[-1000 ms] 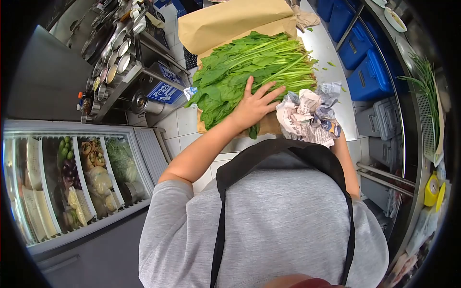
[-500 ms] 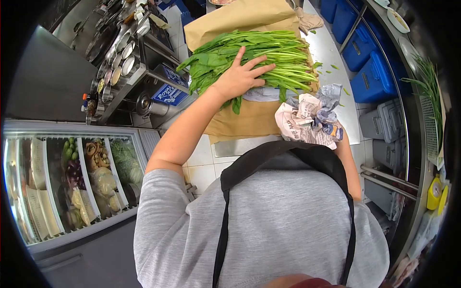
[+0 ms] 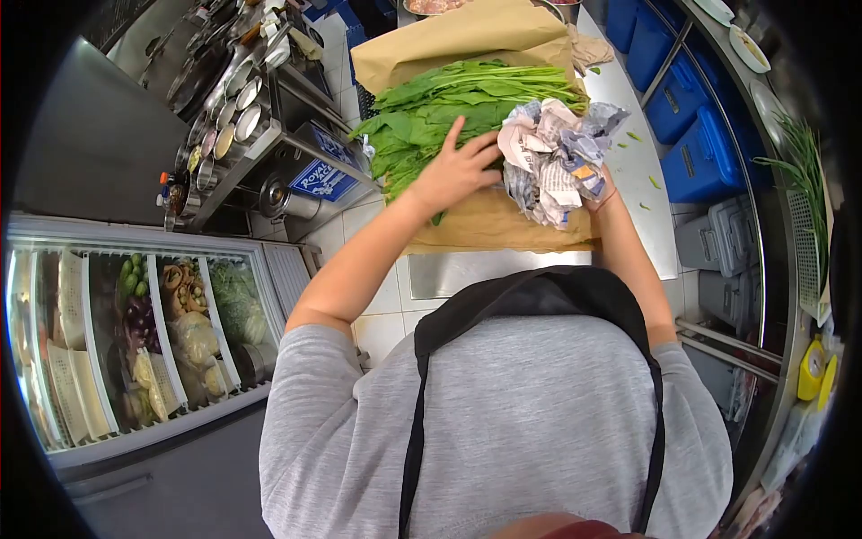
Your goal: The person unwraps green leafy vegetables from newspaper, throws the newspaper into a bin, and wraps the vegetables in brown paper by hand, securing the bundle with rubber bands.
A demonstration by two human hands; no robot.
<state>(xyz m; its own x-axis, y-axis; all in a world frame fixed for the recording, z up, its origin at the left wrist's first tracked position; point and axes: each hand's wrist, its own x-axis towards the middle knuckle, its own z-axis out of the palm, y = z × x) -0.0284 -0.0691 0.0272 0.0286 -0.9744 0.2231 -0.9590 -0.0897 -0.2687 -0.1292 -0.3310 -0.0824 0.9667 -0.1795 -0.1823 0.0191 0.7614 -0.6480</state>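
Note:
A pile of leafy greens [image 3: 476,85] lies on brown paper [image 3: 467,40], its stems toward the right and its leaves toward the left. My left hand [image 3: 456,171] rests on the near side of the leaves with its fingers spread, holding nothing. Crumpled newspaper [image 3: 552,166] is in my right hand [image 3: 603,190], at the near right of the greens, over the stems and the brown paper. The newspaper hides most of the right fingers.
Blue bins [image 3: 705,153] and grey bins [image 3: 709,238] stand under the right-hand shelf. Small green scraps lie on the steel table [image 3: 660,220]. A glass-topped fridge [image 3: 171,332] is at the left, below a rack of metal pots [image 3: 247,121].
The right hand has brought the crumpled newspaper up and left, against the greens. My left hand slid off the top of the pile to its near side, and the leaves there have shifted.

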